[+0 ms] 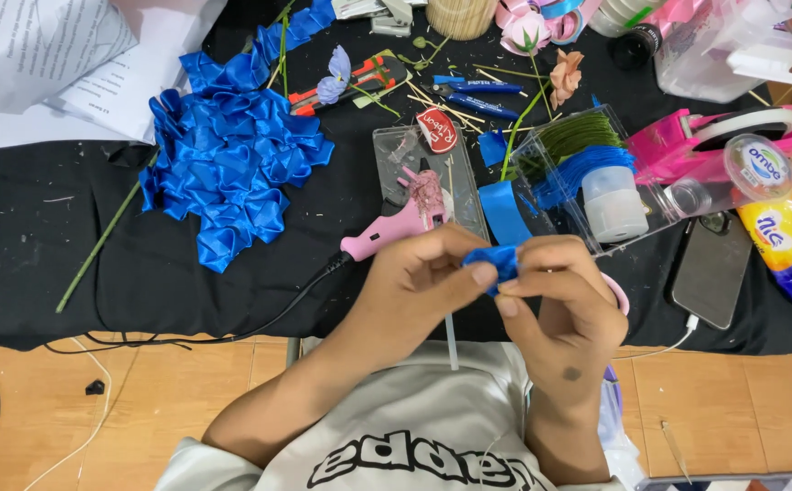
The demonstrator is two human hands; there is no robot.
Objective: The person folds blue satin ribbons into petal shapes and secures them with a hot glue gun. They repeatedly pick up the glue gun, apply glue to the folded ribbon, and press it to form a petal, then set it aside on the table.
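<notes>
Both hands meet just over the near edge of the black surface (32, 236). The left hand (414, 282) and the right hand (564, 305) pinch a small blue ribbon piece (496, 261) between their fingertips. A thin stick (451, 341) pokes down below the hands. Just behind the hands lies a pink glue gun (391, 227), its black cord (260, 327) running off to the left. A big pile of folded blue ribbon petals (232, 155) sits farther left, with a long green stem (96, 250) beside it. To the right are a clear box (596, 182), a pink tape holder (723, 136) and a dark phone (710, 268). White papers (60, 64) lie in the far left corner.
</notes>
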